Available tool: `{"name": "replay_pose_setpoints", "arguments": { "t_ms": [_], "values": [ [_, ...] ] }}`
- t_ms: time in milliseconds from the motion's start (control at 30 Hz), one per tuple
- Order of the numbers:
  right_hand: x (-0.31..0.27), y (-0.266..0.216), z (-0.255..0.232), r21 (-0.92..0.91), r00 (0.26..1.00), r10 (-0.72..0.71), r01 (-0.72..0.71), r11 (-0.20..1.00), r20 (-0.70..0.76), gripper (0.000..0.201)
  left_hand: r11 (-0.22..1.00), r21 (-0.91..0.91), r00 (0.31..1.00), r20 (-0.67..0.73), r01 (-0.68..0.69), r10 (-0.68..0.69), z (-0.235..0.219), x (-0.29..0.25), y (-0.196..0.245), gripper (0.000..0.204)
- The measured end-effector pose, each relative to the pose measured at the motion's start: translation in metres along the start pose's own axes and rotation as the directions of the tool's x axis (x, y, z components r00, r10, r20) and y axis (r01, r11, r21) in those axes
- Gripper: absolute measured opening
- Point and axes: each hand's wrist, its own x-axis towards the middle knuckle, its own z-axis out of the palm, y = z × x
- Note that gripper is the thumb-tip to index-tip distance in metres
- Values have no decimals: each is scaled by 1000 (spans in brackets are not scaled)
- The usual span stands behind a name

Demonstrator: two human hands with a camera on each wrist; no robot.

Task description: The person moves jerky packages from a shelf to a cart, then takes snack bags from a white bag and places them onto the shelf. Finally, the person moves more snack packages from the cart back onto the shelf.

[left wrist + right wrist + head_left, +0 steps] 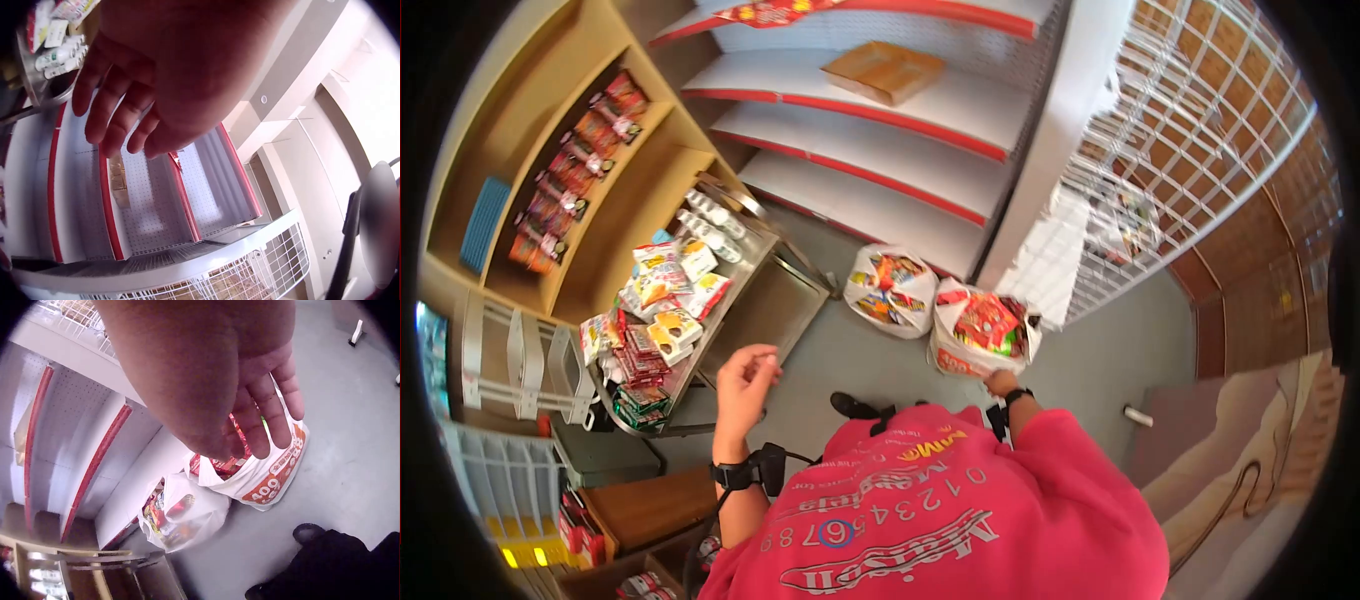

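Note:
Two white plastic bags full of colourful packets stand side by side on the floor. Just at the near edge of the right bag point(960, 362) is my right hand point(1003, 383); in the right wrist view its fingers hang loosely in front of that bag point(275, 478), and whether they touch it I cannot tell. The other bag point(863, 305) stands to its left, by the shelf foot. My left hand point(745, 390) is raised beside the metal cart point(745, 270), fingers loosely bent, holding nothing. Snack packets point(662, 275) and white bottles point(718, 215) lie on the cart.
Behind the bags rise white shelves point(880, 170) with red edges, one bearing a brown cardboard tray point(885, 70). A wooden shelf point(615, 225) with hanging packets stands at left. White wire racking point(1200, 150) is at right, and a grey crate point(500, 470) at lower left.

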Motion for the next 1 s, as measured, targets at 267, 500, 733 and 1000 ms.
{"name": "replay_pose_setpoints", "arguments": {
  "t_ms": [267, 500, 733, 1000],
  "values": [
    [-3, -15, 3, 143, 990, -11, 31, 989, -139, 23, 997, 4, 996, 44, 79, -79, 12, 6, -2, 15],
    [-15, -6, 14, 244, 992, 101, -80, 966, -78, 23, 990, 69, 987, 103, 119, -126, 32, 19, 1, 16],
    [-23, 13, 23, 278, 989, 134, -113, 954, -60, 23, 988, 138, 976, 196, 69, -96, 56, 37, 10, 15],
    [-5, 50, 62, -27, 975, -69, 65, 998, -210, 19, 986, 160, 957, 274, 48, -91, 72, 43, 11, 16]
  ]
}}
